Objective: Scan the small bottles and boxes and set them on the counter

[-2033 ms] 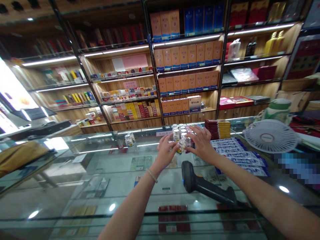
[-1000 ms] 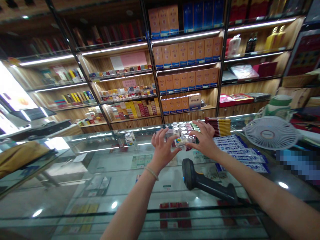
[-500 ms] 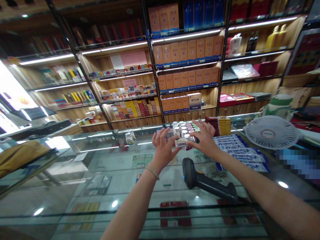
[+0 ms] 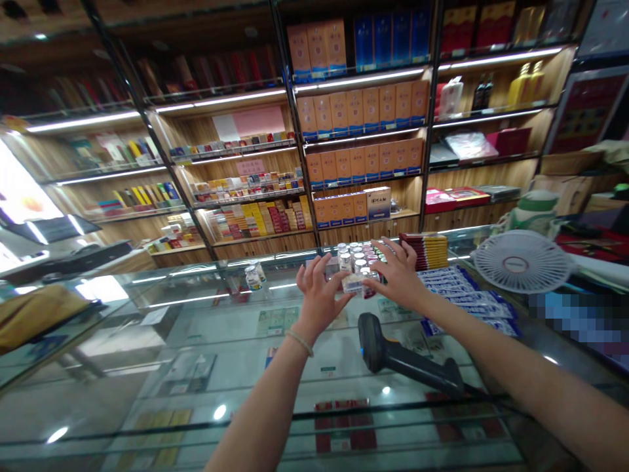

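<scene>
My left hand point(image 4: 318, 294) reaches to the near left side of a group of small white-lidded bottles point(image 4: 360, 263) on the glass counter. Its fingers are spread, with thumb and forefinger at a small bottle lying on its side point(image 4: 352, 284). From the right, my right hand point(image 4: 397, 272) touches the same group, fingers apart, its thumb near the lying bottle's other end. Below my hands a black barcode scanner point(image 4: 407, 360) rests on the glass. Two similar bottles point(image 4: 254, 275) stand apart to the left.
Right of my hands are a stack of red and yellow packs point(image 4: 432, 252), blue-white packets point(image 4: 466, 300) and a white fan point(image 4: 523, 261). A green-white jug point(image 4: 535, 211) stands behind the fan. Stocked shelves point(image 4: 366, 223) line the back wall.
The camera view has shifted slightly, moving the background a little left. My hands remain around the bottles with nearly the same finger positions.
</scene>
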`<state>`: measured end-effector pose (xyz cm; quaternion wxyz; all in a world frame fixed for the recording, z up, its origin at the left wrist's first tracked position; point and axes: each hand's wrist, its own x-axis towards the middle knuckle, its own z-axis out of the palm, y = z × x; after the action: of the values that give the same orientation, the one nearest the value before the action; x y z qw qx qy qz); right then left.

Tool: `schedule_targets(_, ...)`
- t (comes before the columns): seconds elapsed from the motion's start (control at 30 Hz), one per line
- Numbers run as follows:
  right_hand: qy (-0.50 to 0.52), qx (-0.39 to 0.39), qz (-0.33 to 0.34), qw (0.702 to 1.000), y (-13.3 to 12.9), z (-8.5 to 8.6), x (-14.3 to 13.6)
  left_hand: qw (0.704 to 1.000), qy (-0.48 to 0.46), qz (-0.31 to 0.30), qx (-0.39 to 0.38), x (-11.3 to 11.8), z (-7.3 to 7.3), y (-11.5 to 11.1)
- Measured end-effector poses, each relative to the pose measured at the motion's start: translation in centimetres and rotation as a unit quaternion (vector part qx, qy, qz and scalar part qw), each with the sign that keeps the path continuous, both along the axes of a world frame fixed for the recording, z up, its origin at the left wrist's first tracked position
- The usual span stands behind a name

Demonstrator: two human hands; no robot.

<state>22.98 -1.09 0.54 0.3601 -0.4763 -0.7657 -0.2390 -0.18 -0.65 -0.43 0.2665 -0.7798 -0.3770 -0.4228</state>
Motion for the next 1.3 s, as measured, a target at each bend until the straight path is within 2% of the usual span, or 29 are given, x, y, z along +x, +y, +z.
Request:
schedule_targets(0.13, -0.018, -0.033, -0.022, 0.999, -1.2, 1.3, -0.3, 1.000, -0.017, 0.010, -0.006, -0.3, 0.0, 0.2)
schedule_targets(0.3, -0.045, -0.073, -0.035, 0.996, -5.1, 1.7, -0.4, 1.000, -0.022, 0.005, -0.009, -0.4, 0.0, 0.2)
schedule_targets(0.47, -0.062, -0.119, -0.057, 0.989, -9.6, 0.8, -0.6, 0.999, -0.028, 0.004, -0.018, -0.3, 0.0, 0.1)
schedule_targets(0.6, -0.041, -0.218, -0.058, 0.973, -12.8, -0.7, -1.1, 0.999, -0.029, -0.001, -0.019, -0.3, 0.0, 0.1)
schedule_targets(0.67, -0.036, -0.240, -0.065, 0.968, -13.9, -1.8, -1.5, 0.999, -0.028, -0.001, -0.019, -0.3, 0.0, 0.0)
schedule_targets(0.83, -0.023, -0.215, -0.100, 0.971, -14.7, -4.2, -2.7, 0.999, -0.029, 0.000, -0.028, -0.2, 0.2, -0.2)
schedule_targets(0.93, -0.021, -0.186, -0.105, 0.977, -14.5, -4.8, -3.1, 0.999, -0.030, 0.001, -0.033, -0.3, 0.2, -0.2)
schedule_targets(1.13, -0.006, -0.168, -0.090, 0.982, -14.5, -4.4, -3.1, 0.999, -0.032, 0.010, -0.043, -0.3, 0.1, -0.1)
schedule_targets(1.3, 0.072, -0.172, -0.040, 0.982, -15.3, -3.0, -2.8, 0.998, -0.039, 0.015, -0.039, -0.3, 0.0, 0.0)
